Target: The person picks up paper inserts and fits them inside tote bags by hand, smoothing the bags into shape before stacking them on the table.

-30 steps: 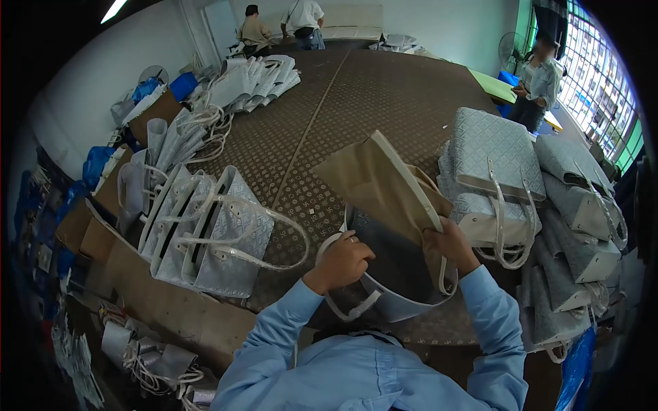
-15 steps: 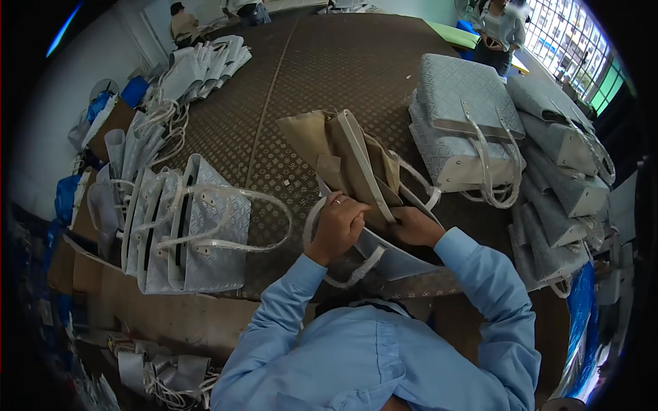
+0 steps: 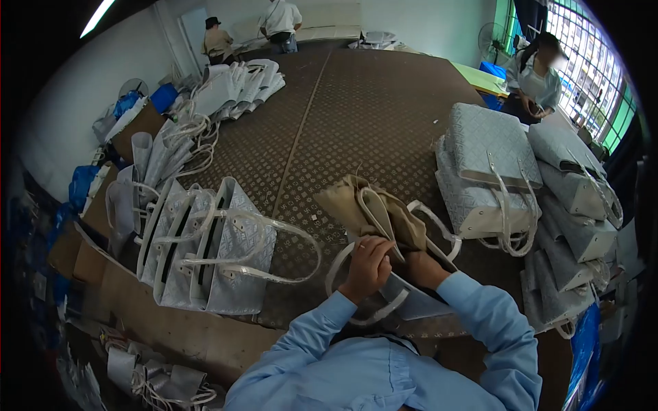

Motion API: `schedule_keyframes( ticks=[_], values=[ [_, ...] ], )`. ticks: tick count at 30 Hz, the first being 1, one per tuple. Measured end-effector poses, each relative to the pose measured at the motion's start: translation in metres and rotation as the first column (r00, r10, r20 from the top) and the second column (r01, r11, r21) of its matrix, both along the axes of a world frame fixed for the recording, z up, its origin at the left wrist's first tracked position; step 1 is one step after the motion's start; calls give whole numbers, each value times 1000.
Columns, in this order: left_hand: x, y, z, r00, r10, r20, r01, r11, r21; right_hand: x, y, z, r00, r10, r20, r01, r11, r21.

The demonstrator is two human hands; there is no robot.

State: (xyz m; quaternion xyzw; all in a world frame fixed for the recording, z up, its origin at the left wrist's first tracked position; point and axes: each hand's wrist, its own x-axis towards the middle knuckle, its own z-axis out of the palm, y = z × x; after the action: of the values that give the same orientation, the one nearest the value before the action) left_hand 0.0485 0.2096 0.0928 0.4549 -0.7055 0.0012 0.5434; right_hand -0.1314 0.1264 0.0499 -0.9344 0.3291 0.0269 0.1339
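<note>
Clamping lining with left hand, poising right hand at bag's mouth, four o'clock on counter, can't tell whether gripping! Might jam crooked, from bunching at eleven.

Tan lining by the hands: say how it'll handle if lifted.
The tan lining will probably flop, since its cloth bunches into loose folds. Its pale band looks stiffer, holding a smooth curve. It is likely light, the cloth appearing thin.
</note>
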Motion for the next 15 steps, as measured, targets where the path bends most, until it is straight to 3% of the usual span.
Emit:
schedule_keyframes(
  ticks=[1, 3, 4, 6, 7, 8, 10, 11, 13, 14, 15],
  values=[
    [0, 4, -3, 999, 45, 13, -45, 999, -17, -11, 1, -2, 1000, 12, -7, -12, 1000, 4],
    [-11, 8, -4, 1000, 27, -12, -27, 999, -38, -31, 3, -2, 972, 187, -142, -151, 962, 229],
    [-17, 11, -6, 1000, -9, -25, 8, 998, -62, -28, 0, -6, 972, 201, -119, -175, 964, 200],
    [-21, 4, -7, 999, -25, -27, 23, 999, -43, -14, -7, 3, 924, 273, -268, -188, 934, 303],
    [-21, 0, -7, 999, -40, -11, 39, 998, -39, -1, 9, 30, 977, 118, -179, -56, 946, 319],
    [-21, -1, -4, 998, -68, -14, 68, 998, -15, 4, 18, 42, 980, 93, -179, -26, 938, 345],
    [-21, 4, -4, 996, -84, 22, 84, 996, -1, 4, 26, 57, 990, 17, -140, 12, 979, 202],
    [-18, 2, -2, 996, -60, 63, 61, 998, -21, -4, 32, 61, 991, -4, -136, 32, 978, 206],
    [-15, 5, -16, 987, -137, 88, 140, 990, -27, -16, 42, 68, 996, 92, 11, -92, 978, 188],
    [-16, 12, -14, 998, -62, 30, 63, 997, -40, -20, 50, 75, 996, 90, 21, -92, 977, 191],
    [-16, 18, -14, 999, 14, -30, -16, 999, -50, -25, 57, 85, 939, 76, 335, -142, 974, 178]
  ],
)
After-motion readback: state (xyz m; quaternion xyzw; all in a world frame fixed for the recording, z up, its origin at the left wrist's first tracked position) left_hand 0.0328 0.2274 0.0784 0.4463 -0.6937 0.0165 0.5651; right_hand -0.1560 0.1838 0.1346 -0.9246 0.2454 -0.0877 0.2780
